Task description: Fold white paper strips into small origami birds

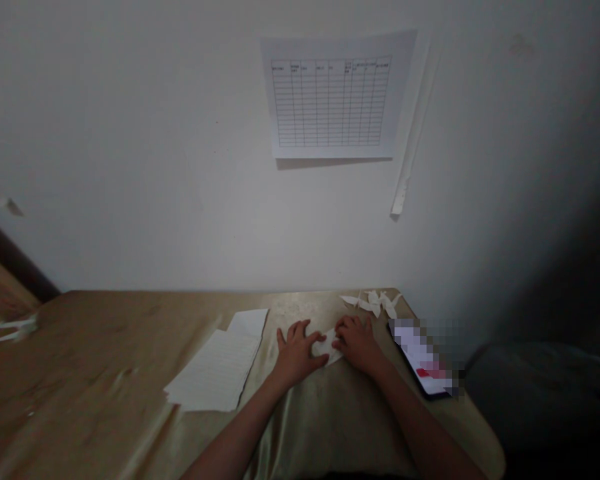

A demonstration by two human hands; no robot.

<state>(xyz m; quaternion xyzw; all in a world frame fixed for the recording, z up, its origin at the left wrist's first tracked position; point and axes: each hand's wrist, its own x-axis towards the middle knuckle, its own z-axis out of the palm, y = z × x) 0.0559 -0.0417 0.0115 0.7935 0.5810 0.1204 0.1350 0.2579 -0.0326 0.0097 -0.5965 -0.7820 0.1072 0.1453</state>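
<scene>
A small folded piece of white paper point(329, 347) lies on the cloth-covered table between my two hands. My left hand point(297, 352) is at its left side, thumb and index finger pressed to the paper's edge while the other fingers spread away over the cloth. From the right, my right hand point(359, 343) grips the paper with bent fingers, covering that end of it. Just beyond this hand, several folded white paper cranes point(375, 304) sit near the wall. To the left of my left hand is a stack of white paper sheets point(217, 370).
A phone or tablet point(423, 363) with a blurred screen lies by the table's right edge. White paper scraps point(17, 328) are at the far left on the brownish-gold tablecloth point(105, 380). A printed table sheet point(333, 100) hangs on the wall behind. A dark rounded shape point(540, 393) stands right of the table.
</scene>
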